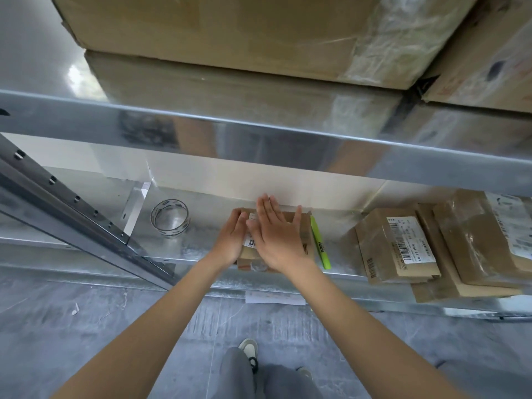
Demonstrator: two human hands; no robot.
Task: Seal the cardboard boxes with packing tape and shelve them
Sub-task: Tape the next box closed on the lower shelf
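The box [299, 234] lies on the lower shelf [201, 249], between the tape roll [169, 218] and a green marker [319, 243]; the right hand [277, 240] presses flat on top, fingers spread, probably smoothing tape; the left hand [230, 240], fingers straight, steadies its left side.

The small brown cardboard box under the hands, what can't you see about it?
Head view only:
- Top of the small brown cardboard box: mostly hidden by the right hand and left hand, so any tape is unseen.
- White barcode label: print too small.
- Its far side: faces away.
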